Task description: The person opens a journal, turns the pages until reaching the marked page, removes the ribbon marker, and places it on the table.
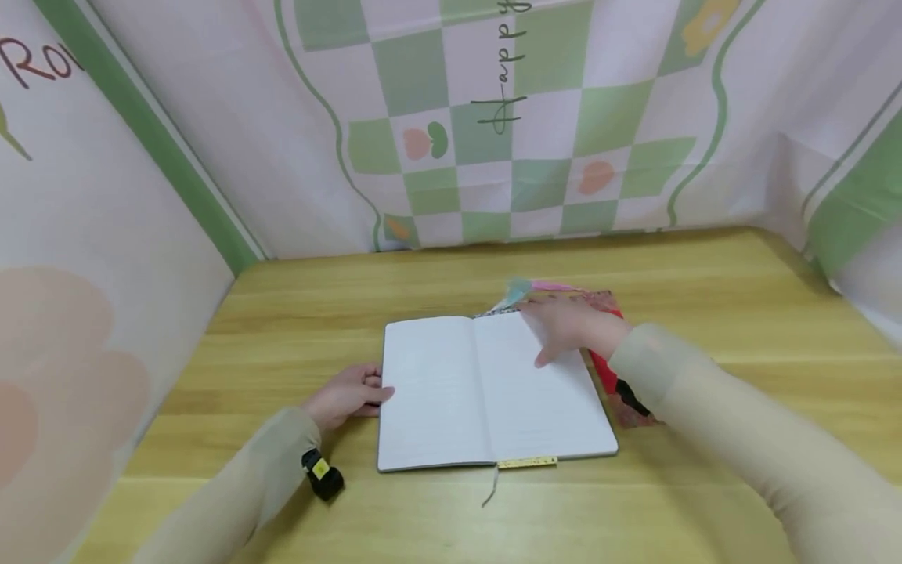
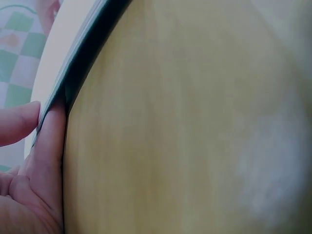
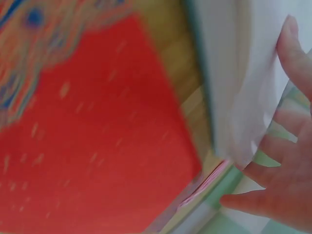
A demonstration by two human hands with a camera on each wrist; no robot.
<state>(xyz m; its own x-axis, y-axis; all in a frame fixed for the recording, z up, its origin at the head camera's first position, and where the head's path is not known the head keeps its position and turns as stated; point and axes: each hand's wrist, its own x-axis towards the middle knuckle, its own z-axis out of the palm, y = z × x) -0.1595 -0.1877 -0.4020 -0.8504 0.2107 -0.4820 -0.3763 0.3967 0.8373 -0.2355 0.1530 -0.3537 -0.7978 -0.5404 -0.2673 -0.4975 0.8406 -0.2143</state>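
Observation:
An open notebook with faintly lined white pages lies on the wooden table. My left hand pinches its left edge, thumb on the page and fingers tucked beneath the dark cover, as the left wrist view shows. Over the upper right corner of the right-hand page is my right hand, fingers spread, thumb toward the page. In the right wrist view its fingers are at the page's edge. A grey ribbon bookmark hangs from the bottom of the spine, beside a yellow ruler-like strip.
A red patterned sheet or packet lies right of the notebook, partly under my right forearm. Behind the notebook's top edge stick out a pale teal piece and a pink strip. A checkered curtain borders the table's back.

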